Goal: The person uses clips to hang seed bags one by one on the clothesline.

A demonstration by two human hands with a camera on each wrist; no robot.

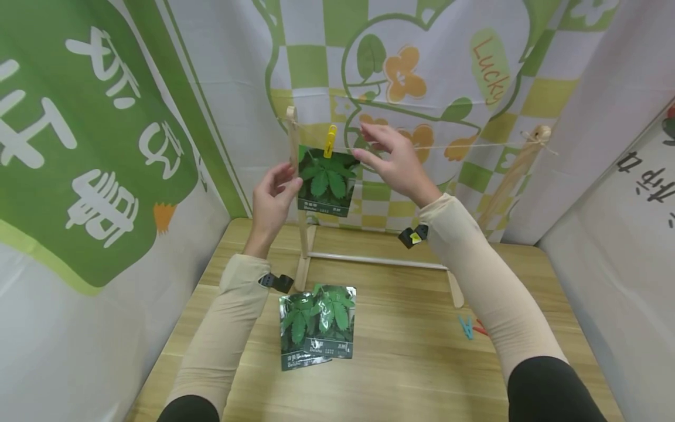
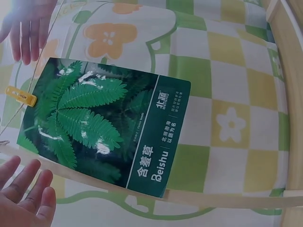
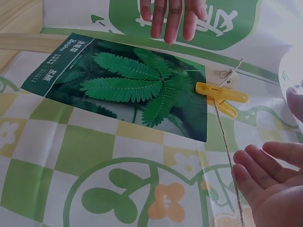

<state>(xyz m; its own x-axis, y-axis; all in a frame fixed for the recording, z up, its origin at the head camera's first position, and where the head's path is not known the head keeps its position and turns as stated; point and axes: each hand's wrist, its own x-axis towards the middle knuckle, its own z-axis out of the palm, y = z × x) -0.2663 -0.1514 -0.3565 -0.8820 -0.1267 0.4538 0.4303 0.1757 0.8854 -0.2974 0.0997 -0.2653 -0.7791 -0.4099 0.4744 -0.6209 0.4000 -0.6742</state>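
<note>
A green seed packet (image 1: 327,184) with a fern-like leaf picture hangs from a string. One yellow clothespin (image 3: 222,94) clips its top edge to the string (image 3: 226,146). My left hand (image 1: 274,196) is beside the packet's left edge; in the left wrist view its loosely bent fingers (image 2: 35,189) stand apart from the packet and hold nothing. To the right of the clothespin is my right hand (image 1: 395,158), fingers extended close to the string. The right wrist view shows that hand (image 3: 272,182) empty, though whether a fingertip touches the string I cannot tell.
The string runs between two wooden posts (image 1: 293,135) of a rack with a pale bottom bar (image 1: 377,261). Two more seed packets (image 1: 332,319) overlap on the wooden table (image 1: 401,363). A blue clothespin (image 1: 466,327) and a red one (image 1: 480,328) lie near my right forearm.
</note>
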